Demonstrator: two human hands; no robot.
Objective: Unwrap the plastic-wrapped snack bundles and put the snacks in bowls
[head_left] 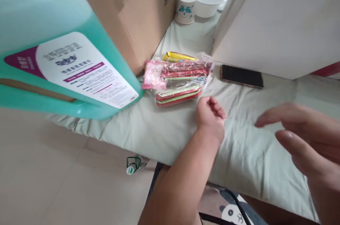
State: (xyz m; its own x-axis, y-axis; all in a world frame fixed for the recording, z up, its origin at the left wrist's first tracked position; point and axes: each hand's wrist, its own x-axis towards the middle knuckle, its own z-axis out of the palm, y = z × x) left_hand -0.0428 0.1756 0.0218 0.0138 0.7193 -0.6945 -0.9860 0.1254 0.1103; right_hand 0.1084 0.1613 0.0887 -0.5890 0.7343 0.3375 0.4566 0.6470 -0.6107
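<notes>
My left hand (211, 115) rests curled into a loose fist on the pale green cloth (170, 136), with nothing visible in it. Just beyond it lies a clear plastic bag (183, 79) of flat red, green and yellow packets. At the right, my right hand (305, 136) hovers above the cloth, slightly blurred by motion. Its thumb and fingers are apart and hold nothing. Behind the hands, a dark-screened phone (241, 76) lies flat near a white box, apart from both hands.
A large jug of green liquid (92, 72) stands at the left, before a tall cardboard box (140, 16). At the back are a white tin (185, 9) and a white bowl (208, 1). A white box (281, 23) borders the right. Below is a bottle (134, 166) on the floor.
</notes>
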